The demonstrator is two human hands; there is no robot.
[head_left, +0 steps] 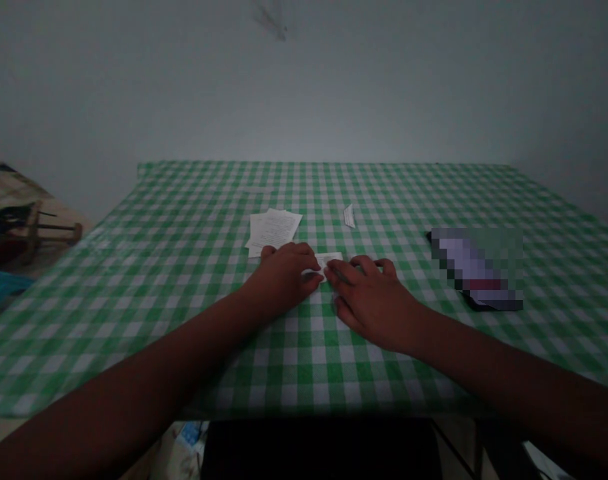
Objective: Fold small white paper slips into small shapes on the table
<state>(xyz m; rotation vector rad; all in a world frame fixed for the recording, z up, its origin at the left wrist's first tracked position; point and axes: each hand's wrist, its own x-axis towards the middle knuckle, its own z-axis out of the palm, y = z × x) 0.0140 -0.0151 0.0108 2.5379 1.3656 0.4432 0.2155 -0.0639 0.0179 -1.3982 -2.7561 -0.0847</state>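
A small piece of folded printed paper (335, 256) lies on the table between my two hands, partly covered by the fingers. My left hand (288, 275) has its thumb and index finger closed on the paper's left side. From the right, my right hand (377, 299) presses its fingertips on the same paper, the fingers bent. Just beyond my left hand is a loose stack of printed paper sheets (274, 229), fanned slightly. Farther back, a small folded paper (349, 216) with slanted ends rests by itself.
A green and white checked cloth (384, 193) covers the table, which reaches back to a plain wall (324, 93). On the right lies a dark-edged flat object (477, 303), mostly blurred out by pixels. A blue item (7, 287) stands beyond the left edge.
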